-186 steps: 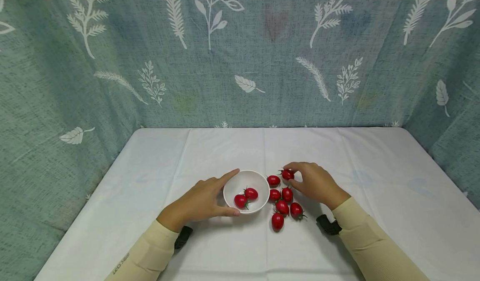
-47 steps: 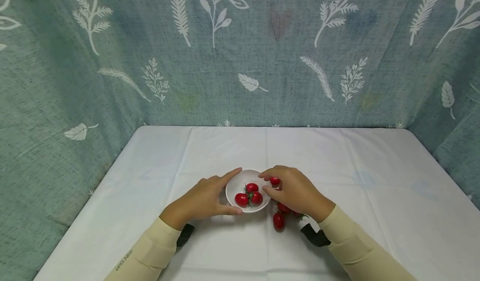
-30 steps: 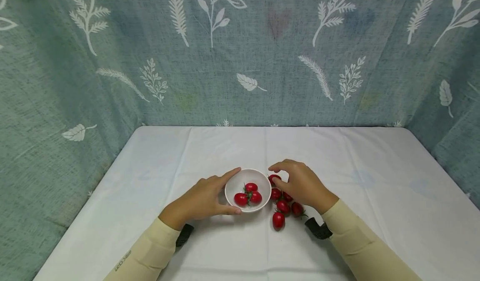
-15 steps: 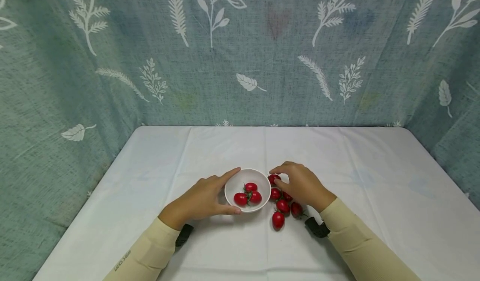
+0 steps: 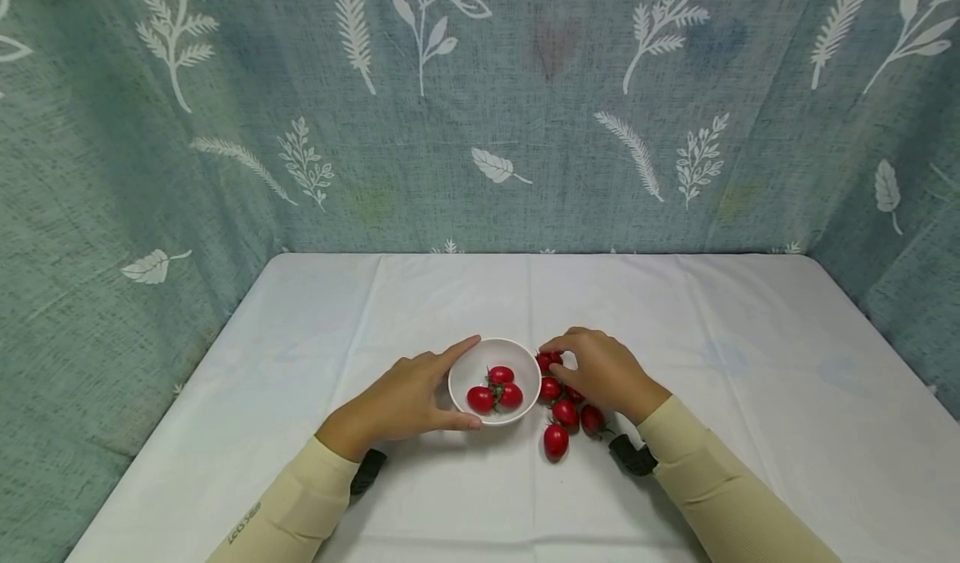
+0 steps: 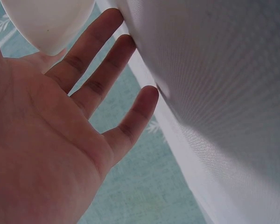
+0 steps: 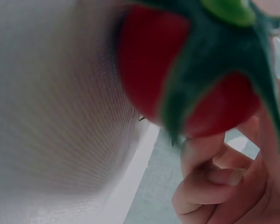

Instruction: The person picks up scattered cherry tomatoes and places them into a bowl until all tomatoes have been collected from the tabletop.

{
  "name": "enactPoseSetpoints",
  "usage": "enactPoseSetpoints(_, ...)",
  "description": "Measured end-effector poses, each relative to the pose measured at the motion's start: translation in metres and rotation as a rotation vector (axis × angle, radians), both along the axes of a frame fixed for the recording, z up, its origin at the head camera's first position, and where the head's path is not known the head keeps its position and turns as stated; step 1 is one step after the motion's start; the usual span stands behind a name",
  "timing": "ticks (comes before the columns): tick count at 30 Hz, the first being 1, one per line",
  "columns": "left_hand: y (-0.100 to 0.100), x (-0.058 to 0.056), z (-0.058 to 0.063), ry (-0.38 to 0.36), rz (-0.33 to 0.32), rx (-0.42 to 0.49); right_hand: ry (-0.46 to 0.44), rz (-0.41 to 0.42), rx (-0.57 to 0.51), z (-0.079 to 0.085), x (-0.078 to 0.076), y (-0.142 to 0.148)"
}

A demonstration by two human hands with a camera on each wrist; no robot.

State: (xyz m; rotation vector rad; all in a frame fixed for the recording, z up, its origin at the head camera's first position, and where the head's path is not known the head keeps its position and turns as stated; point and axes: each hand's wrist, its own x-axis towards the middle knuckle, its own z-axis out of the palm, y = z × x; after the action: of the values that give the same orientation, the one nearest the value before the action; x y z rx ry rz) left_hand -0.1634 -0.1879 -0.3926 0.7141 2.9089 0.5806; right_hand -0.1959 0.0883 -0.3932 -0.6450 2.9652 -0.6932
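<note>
A white bowl on the table carries 3 red cherry tomatoes with green tops. My left hand holds this bowl from its left, index finger on the far side and thumb on the near side. The left wrist view shows the bowl's underside and the other fingers extended, tips against the cloth. Just right of the bowl, my right hand pinches a cherry tomato between thumb and index finger, partly covering it. In the right wrist view another tomato looms close, and some right fingers are curled.
Several loose cherry tomatoes lie in a cluster right of the bowl, partly beneath my right hand. The table has a creased white cloth. A blue-green curtain with white leaf prints hangs behind and at both sides.
A third tomato has joined the two in the bowl. My right hand drew back from the bowl, then lowered and closed its fingertips on the far tomato. My left hand stays put.
</note>
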Motion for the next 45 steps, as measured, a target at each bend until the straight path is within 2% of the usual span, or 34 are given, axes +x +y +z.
enactPoseSetpoints(6, -0.001, -0.0002, -0.0007, 0.0, 0.001, 0.002, -0.046, -0.032, 0.038, -0.0008, -0.0006, -0.0011)
enactPoseSetpoints(18, -0.0013, 0.0002, -0.0011, 0.013, 0.0, 0.005, -0.071, -0.038, 0.033, 0.0, 0.0003, -0.0016)
enactPoseSetpoints(45, -0.0004, 0.0004, -0.0015, 0.016, -0.007, 0.013, 0.026, -0.046, 0.021, 0.0068, 0.0037, 0.0011)
